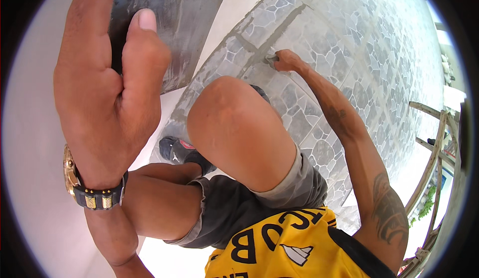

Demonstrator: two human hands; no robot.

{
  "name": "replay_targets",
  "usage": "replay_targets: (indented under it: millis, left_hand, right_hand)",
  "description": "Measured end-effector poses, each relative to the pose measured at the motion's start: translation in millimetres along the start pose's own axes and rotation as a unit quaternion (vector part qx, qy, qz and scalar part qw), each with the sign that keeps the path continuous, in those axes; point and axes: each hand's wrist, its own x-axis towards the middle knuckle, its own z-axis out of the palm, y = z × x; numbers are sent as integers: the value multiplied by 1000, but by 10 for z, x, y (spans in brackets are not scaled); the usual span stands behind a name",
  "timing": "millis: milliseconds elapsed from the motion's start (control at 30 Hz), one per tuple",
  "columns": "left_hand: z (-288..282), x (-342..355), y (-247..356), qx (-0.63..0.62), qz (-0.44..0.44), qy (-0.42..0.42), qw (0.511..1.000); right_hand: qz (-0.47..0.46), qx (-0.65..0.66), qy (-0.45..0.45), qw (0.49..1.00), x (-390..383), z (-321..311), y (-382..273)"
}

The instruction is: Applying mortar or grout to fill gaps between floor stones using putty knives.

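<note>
Holding the board: the left hand (102, 93) is big and close at the upper left, bent round the edge of a dark grey board (174, 26). Its thumb lies in front. The fingertips are out of sight.
Board: it is flat, with pale smears, and it stands out past the hand at the top, next to a white strip.
Floor hand: the right hand (288, 60) is far out at the end of a long arm, low at the floor. It is closed on a small grey piece (271, 59), with its fingers bunched up. The piece is too small to tell if it is cloth or sponge.
Grey piece: it is down at the floor, just beside the spot where wet-looking grey lines (283, 27) meet.
Floor: the floor (324, 98) has square tiles with grey stone shapes and white lines between them.
Wrist: a gold watch (70, 171) with a black and gold strap is on the left arm.
Legs: one bare knee (227, 103) is bent up in the middle. A dark shoe (174, 150) is on the floor beside it.
Clothes: grey shorts (224, 198) and a yellow shirt (274, 250).
Far right: a wooden rail (435, 153), with green leaves (425, 204) near it.
</note>
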Motion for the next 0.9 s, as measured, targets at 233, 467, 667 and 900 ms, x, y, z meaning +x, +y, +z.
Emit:
replay_targets:
  millis: [233,467,667,900]
  left_hand:
    - [-115,23,22,-10,-53,-66,996]
    - [-29,-3,19,0,-17,-27,999]
    - [64,16,89,-24,-30,-14,999]
    - [24,129,313,6,-37,-32,999]
  right_hand:
    - [-54,-105,110,987,-20,345,-255]
    - [25,-31,11,999,-345,-184,335]
    - [-33,-165,109,980,-1138,1011,252]
    - [20,-28,30,999,-1205,249,618]
